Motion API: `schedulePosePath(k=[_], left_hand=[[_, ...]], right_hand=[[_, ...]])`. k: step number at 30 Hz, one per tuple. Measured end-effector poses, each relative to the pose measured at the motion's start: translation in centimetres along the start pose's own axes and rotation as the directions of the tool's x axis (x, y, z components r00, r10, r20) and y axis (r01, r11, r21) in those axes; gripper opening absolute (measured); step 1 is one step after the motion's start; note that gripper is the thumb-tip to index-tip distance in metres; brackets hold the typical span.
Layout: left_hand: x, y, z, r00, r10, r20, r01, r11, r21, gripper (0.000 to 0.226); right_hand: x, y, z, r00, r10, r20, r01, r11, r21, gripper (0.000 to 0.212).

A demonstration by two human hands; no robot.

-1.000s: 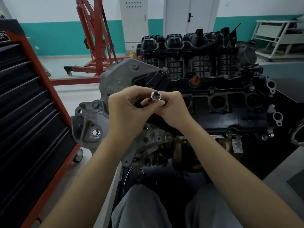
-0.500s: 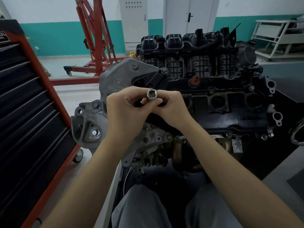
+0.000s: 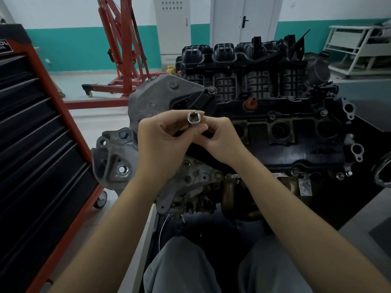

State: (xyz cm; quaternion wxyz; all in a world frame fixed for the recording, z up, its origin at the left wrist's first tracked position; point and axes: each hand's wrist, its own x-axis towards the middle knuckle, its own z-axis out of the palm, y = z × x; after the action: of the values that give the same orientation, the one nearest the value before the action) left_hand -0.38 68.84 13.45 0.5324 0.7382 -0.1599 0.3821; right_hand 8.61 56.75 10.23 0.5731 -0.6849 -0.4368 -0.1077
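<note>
A: Head view. What in hand?
B: A steel socket, square drive hole turned toward the camera. Held in the air, in front of the left end of the engine, near the grey bracket.
A: Fingers?
B: Left hand: thumb and fingertips curled round the socket's barrel. Right hand: fingers bent in, pinching the lower part from the other side. Something dark between the two hands; impossible to tell what.
A: Step?
B: Probably checking or readying the socket before fitting it to a drive tool. No wrench handle plainly in view.
A: Next move?
B: Likely mating that square hole with a driver, then seating the far end on a bolt head. Calls for a straight line-up and a firm pinch; small, smooth, easy to drop into the engine's gaps.
A: Around?
B: Red-and-black tool cabinet at left, red hoist behind on the floor.
</note>
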Motion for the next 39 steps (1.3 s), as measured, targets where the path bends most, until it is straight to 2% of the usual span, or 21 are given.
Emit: schedulePosePath(k=[3,5,9,11,15,18,23,25,29,32,35,37,39], left_hand=[[0.08,0.00,-0.38,0.996,-0.038,0.086,0.047,0.993,-0.112,0.032],[0.11,-0.03,-0.39,0.995,-0.015,0.102,0.021,0.998,-0.060,0.030],[-0.10,0.00,-0.05,1.000,0.025,-0.015,-0.024,0.998,0.064,0.025],[-0.14,0.00,0.06,1.000,0.012,-0.017,-0.012,1.000,0.018,0.026],[-0.12,-0.17,-0.07,0.997,-0.019,0.078,0.028,0.993,-0.118,0.032],[-0.23,-0.46,-0.10,0.994,0.001,0.107,0.013,0.992,-0.125,0.033],[-0.25,-0.57,0.31,0.998,0.056,-0.021,-0.056,0.998,0.015,0.025],[-0.27,-0.50,0.31,0.999,0.048,-0.024,-0.048,0.999,-0.014,0.026],[-0.23,-0.29,0.11,0.998,-0.011,0.062,0.021,0.987,-0.161,0.034],[-0.11,-0.24,0.13,0.998,0.025,0.061,-0.021,0.998,-0.063,0.031],[-0.05,-0.27,0.17,0.997,0.064,-0.051,-0.062,0.997,0.034,0.027],[-0.10,-0.26,0.22,0.997,0.053,-0.065,-0.052,0.999,0.002,0.027],[-0.18,-0.33,0.17,1.000,0.027,-0.012,-0.028,0.998,-0.063,0.028]], right_hand=[[0.00,-0.17,-0.02,1.000,0.027,-0.004,-0.026,0.999,0.021,0.029],[-0.04,-0.11,-0.03,0.999,0.040,-0.035,-0.039,0.999,0.024,0.024],[-0.04,0.20,-0.02,0.997,0.039,-0.060,-0.039,0.999,-0.009,0.012],[-0.07,0.13,-0.03,0.998,0.020,-0.067,-0.020,1.000,-0.001,0.016],[-0.20,-0.22,-0.01,0.999,0.013,-0.046,-0.012,1.000,0.019,0.024],[-0.14,-0.01,0.01,0.997,0.035,-0.067,-0.035,0.999,0.004,0.021],[-0.13,0.29,-0.05,0.997,0.039,-0.074,-0.039,0.999,0.009,0.016],[-0.14,0.09,-0.04,0.999,0.014,-0.053,-0.014,1.000,-0.002,0.021],[-0.13,-0.17,-0.05,0.999,0.017,-0.034,-0.017,1.000,0.003,0.024],[-0.15,0.14,-0.14,0.995,0.049,-0.081,-0.051,0.998,-0.020,0.018],[-0.13,0.25,-0.12,0.994,0.051,-0.094,-0.055,0.997,-0.046,0.013],[-0.17,0.01,-0.12,0.996,0.030,-0.081,-0.033,0.999,-0.040,0.017],[-0.24,-0.17,-0.13,0.998,0.013,-0.060,-0.014,1.000,-0.021,0.019]])
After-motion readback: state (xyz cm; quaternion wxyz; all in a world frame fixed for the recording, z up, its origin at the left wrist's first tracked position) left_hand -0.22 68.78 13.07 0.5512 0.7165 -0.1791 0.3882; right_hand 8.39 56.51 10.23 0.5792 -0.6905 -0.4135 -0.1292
